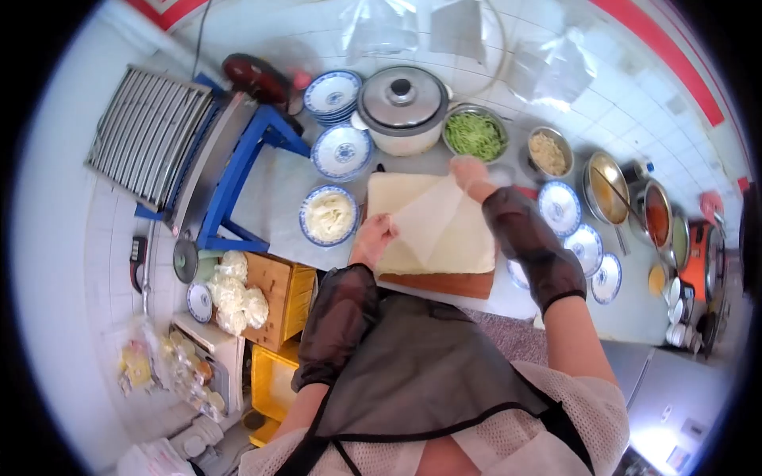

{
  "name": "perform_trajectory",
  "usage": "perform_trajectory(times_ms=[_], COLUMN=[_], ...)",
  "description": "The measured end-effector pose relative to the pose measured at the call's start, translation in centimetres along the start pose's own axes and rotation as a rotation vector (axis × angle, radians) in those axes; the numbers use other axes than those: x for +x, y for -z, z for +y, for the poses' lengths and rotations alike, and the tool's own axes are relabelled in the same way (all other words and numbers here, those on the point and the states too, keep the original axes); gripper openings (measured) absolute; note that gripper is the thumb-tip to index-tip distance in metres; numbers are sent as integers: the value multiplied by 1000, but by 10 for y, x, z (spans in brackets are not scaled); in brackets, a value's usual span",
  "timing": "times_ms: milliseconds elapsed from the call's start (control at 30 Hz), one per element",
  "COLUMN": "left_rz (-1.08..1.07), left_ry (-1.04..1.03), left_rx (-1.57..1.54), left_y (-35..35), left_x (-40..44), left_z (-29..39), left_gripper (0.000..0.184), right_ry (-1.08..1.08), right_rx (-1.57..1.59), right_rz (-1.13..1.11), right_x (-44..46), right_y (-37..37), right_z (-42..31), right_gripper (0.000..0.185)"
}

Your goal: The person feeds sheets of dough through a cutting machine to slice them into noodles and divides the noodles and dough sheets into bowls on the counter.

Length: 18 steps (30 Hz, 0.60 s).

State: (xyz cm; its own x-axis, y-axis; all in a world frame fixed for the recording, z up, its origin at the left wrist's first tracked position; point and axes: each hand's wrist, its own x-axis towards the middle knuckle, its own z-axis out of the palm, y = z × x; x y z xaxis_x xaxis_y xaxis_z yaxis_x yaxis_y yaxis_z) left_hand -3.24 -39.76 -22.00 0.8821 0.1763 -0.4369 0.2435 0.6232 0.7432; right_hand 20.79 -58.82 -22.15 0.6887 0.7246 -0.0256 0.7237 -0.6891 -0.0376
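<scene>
- Head view, hands: from my remote post I record the left hand (pixel 375 240) pinching the left edge of a thin, translucent, whitish sheet (pixel 429 213). The right hand (pixel 472 176) appears to pinch the sheet's far corner; I cannot make out its exact fingertip contact.
- Work piece: the sheet is drawn between both hands over a square, cream-coloured stack (pixel 468 255). The stack rests on a reddish-brown wooden board (pixel 432 284) on the pale grey counter (pixel 270 194). I cannot tell how much of the sheet touches the stack.
- Done, in my judgement: this sheet is at least partly separated. One round white bowl with a blue rim (pixel 304 218), left of the board, holds a heap of pale, folded strips (pixel 330 214), possibly an earlier portion.
- Left, in my judgement: the sheet is not yet clear of the stack, and the stack's thickness suggests many more layers. I cannot count them.
- Also noted: shredded green vegetable (pixel 475 136) in a round metal bowl (pixel 502 151) beyond the stack, and a metal bowl of red sauce (pixel 656 213) farther right. Neither is touched by the hands.
</scene>
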Motion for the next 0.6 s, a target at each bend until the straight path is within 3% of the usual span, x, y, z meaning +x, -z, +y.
perform_trajectory(times_ms=[67, 100, 167, 300, 367, 467, 600], left_rz=[2, 20, 243, 269, 380, 464, 395], left_ry=[-46, -67, -193, -187, -48, -202, -361], left_rx=[34, 26, 1477, 1126, 767, 912, 861], left_y=[25, 27, 7, 60, 36, 55, 49], left_x=[9, 6, -11, 4, -37, -61, -99], left_z=[-20, -24, -13, -29, 24, 63, 112], left_gripper=[29, 29, 37, 32, 24, 22, 18], right_ry=[49, 78, 30, 292, 406, 520, 602], right_rx=[330, 327, 369, 274, 247, 205, 273], right_rz=[0, 3, -59, -106, -76, -85, -23], right_x=[14, 18, 23, 29, 30, 31, 28], right_y=[16, 21, 26, 47, 58, 95, 152], right_z=[-25, -40, -67, -103, -105, -116, -140], right_gripper=[19, 19, 16, 18, 18, 16, 13])
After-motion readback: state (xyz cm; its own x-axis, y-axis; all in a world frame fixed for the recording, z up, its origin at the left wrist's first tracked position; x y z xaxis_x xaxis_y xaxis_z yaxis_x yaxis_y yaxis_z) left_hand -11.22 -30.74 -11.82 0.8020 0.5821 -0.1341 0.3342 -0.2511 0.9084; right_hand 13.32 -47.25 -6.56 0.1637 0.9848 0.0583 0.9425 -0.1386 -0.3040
